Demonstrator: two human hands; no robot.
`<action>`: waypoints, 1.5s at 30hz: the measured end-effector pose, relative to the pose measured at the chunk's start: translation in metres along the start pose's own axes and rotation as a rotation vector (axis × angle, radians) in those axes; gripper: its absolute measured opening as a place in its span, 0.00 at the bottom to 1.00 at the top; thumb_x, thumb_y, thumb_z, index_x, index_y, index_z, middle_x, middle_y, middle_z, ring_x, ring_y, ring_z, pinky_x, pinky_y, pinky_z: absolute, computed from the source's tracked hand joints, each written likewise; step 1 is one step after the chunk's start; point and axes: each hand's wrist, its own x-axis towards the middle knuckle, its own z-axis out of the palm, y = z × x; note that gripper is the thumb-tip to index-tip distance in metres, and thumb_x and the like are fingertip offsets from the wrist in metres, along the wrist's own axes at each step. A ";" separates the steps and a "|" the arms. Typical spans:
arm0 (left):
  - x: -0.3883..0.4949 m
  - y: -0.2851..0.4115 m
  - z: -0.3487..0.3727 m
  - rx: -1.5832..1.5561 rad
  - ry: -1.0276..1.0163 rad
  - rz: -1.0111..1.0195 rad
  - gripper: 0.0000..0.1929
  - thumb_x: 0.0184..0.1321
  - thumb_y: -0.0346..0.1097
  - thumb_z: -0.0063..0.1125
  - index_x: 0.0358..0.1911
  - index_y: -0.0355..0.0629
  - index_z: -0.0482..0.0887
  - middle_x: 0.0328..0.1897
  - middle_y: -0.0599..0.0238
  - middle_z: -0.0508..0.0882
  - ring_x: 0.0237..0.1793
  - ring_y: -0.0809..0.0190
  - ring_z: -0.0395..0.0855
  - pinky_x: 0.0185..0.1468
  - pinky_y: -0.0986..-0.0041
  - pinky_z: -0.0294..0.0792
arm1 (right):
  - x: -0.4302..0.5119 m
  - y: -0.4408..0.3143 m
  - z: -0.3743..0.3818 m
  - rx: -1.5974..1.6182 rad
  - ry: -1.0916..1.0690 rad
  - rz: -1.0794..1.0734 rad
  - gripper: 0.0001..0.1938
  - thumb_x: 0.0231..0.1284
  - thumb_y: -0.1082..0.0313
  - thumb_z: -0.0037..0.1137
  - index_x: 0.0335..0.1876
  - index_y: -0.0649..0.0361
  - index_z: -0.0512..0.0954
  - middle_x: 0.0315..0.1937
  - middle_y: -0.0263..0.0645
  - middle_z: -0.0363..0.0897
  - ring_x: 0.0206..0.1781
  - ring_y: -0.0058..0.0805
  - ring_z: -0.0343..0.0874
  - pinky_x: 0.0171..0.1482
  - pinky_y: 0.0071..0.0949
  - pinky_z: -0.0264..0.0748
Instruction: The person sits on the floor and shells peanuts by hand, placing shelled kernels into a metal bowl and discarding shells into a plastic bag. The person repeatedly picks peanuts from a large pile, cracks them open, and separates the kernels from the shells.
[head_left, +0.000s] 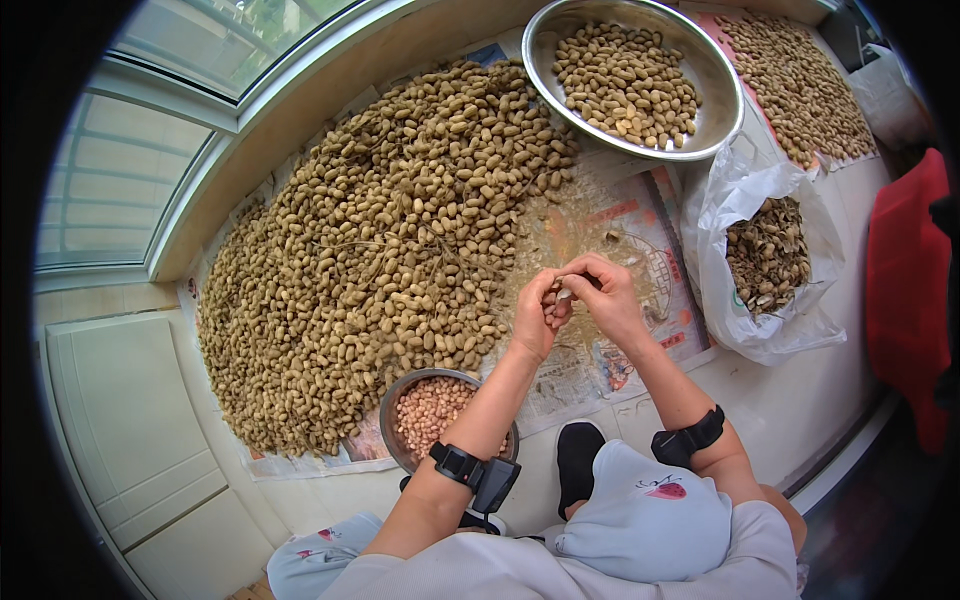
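My left hand (538, 313) and my right hand (604, 291) meet above the newspaper, with the fingertips close together. Both grip a cracked peanut shell (563, 294), whose pale inside shows. Shelled kernels (555, 311) seem to lie in the curled fingers of the left hand. To the left spreads a big heap of unshelled peanuts (390, 240). A metal bowl (387, 420) of pink shelled kernels (431, 409) stands partly under my left forearm. At the right, a white plastic bag (712, 292) holds empty shells (769, 262).
A large steel basin (720, 105) of unshelled peanuts stands at the back. Beyond it, more peanuts (802, 82) lie spread out. Newspaper (577, 382) covers the floor by the heap. A red plastic object (907, 292) is at the far right, a window (127, 150) at the left.
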 end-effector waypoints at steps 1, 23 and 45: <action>0.002 -0.001 -0.001 -0.065 0.008 -0.022 0.12 0.70 0.39 0.42 0.42 0.38 0.76 0.20 0.72 0.69 0.16 0.76 0.59 0.17 0.83 0.52 | 0.001 -0.001 0.000 0.030 -0.005 0.059 0.04 0.60 0.77 0.56 0.35 0.67 0.81 0.28 0.33 0.81 0.33 0.17 0.79 0.35 0.19 0.74; -0.045 0.009 -0.054 0.033 0.026 -0.190 0.13 0.73 0.39 0.43 0.46 0.34 0.73 0.22 0.73 0.67 0.17 0.76 0.58 0.18 0.86 0.52 | 0.140 0.044 -0.026 -0.962 -0.089 -0.361 0.29 0.64 0.57 0.53 0.69 0.54 0.63 0.72 0.49 0.53 0.75 0.48 0.49 0.74 0.43 0.53; -0.059 0.041 -0.070 0.053 0.000 -0.144 0.11 0.73 0.35 0.42 0.45 0.34 0.75 0.21 0.72 0.67 0.17 0.76 0.59 0.19 0.86 0.53 | 0.088 0.078 0.096 -0.939 -0.282 -0.562 0.23 0.64 0.55 0.52 0.65 0.44 0.71 0.70 0.38 0.60 0.70 0.52 0.54 0.73 0.54 0.44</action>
